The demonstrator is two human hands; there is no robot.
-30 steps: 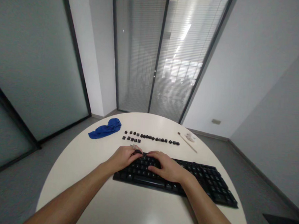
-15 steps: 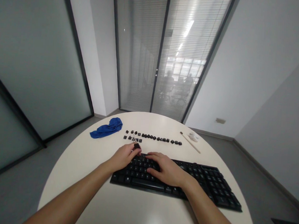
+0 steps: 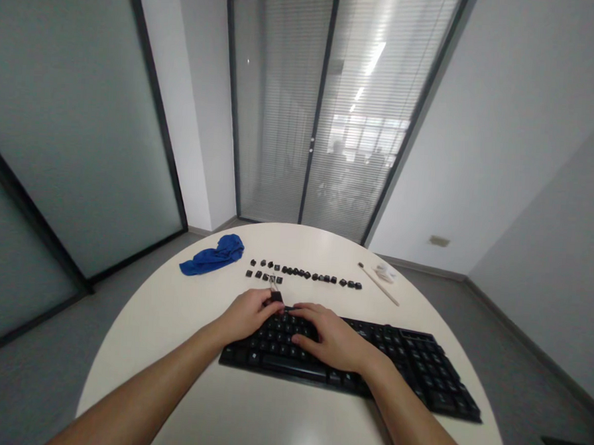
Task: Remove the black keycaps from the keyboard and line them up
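Observation:
A black computer keyboard (image 3: pixel 294 367) lies on the table below both hands. My left hand (image 3: pixel 247 313) is closed around the dark handle of a keycap puller (image 3: pixel 276 297), above the keyboard's upper left part. The puller's thin wires point away from me, towards the loose keycaps. My right hand (image 3: pixel 331 336) lies over the left half of the keyboard with its fingers apart and nothing in it. Several black keycaps (image 3: pixel 307 274) are laid out in rows beyond the keyboard. Both hands hide some of the keys.
A crumpled blue cloth (image 3: pixel 213 254) lies at the left on the round white table (image 3: pixel 171 349). On the right are a thin wooden-handled brush (image 3: pixel 379 284) and a small white item (image 3: pixel 385 273) that I cannot make out. Blinds cover the glass partition behind.
My left hand has shifted slightly to the right, and the puller's wires have swung right with it. My right hand stays in place on the keyboard.

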